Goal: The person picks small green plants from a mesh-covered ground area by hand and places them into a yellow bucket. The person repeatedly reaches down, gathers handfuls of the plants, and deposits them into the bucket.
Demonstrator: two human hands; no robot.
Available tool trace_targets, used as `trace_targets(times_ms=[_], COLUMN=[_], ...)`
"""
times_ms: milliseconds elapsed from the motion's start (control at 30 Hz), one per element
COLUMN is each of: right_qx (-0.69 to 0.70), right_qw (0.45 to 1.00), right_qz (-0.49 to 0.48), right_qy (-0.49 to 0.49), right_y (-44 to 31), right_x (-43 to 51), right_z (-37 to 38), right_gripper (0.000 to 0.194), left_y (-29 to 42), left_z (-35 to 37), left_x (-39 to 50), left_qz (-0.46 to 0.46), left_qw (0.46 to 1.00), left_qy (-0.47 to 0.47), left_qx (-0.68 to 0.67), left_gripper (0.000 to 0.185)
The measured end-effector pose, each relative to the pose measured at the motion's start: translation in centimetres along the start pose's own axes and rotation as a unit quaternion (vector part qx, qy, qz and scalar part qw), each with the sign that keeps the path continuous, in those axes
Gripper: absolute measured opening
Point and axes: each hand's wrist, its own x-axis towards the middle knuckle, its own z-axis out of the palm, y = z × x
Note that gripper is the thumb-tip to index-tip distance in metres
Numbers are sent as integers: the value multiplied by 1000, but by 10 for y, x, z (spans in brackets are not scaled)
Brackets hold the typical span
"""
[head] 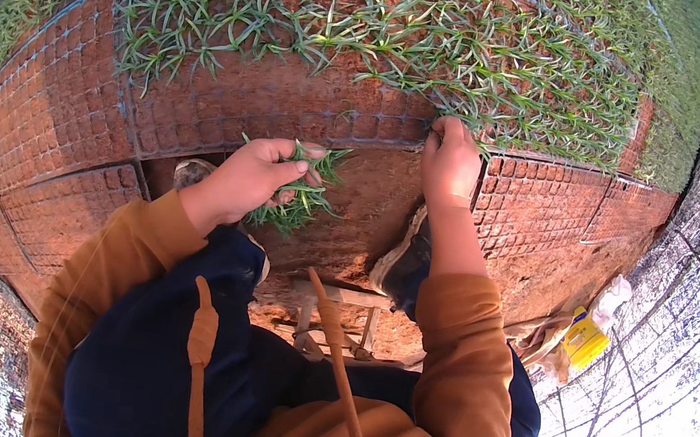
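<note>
My left hand is closed around a bunch of green seedlings with narrow leaves, held over bare reddish soil between my feet. Farther right, my right hand has its fingertips bent down at the near edge of a soil-filled cell tray, beside the planted rows. What lies between those fingertips is hidden. Young plants stand in many rows beyond both hands. Part of the tray nearest me shows unplanted soil cells, with a small thin shoot in it.
More soil-filled cell trays lie at left and right. A low wooden stool is beneath me, with my shoes on either side. A yellow package and crumpled white plastic lie at right, near netting.
</note>
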Motion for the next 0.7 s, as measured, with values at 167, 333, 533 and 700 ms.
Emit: trace_targets(times_ms=[167, 333, 533, 700], right_qx=[125, 546, 410, 78], right_qw=[987, 813, 899, 993], right_qz=[-51, 38, 151, -85], right_qy=[83, -200, -29, 25], right_y=[-49, -100, -50, -19], right_x=[-10, -46, -12, 10], right_z=[-26, -5, -22, -16], right_gripper=[20, 14, 15, 21], left_y=[1, -3, 2, 1], left_z=[-1, 4, -1, -9], left_x=[0, 5, -3, 0], left_qz=[2, 16, 5, -7], left_qw=[1000, 993, 999, 996], left_qy=[-2, -27, 7, 49], left_qx=[30, 112, 48, -68], left_gripper=[30, 27, 28, 26])
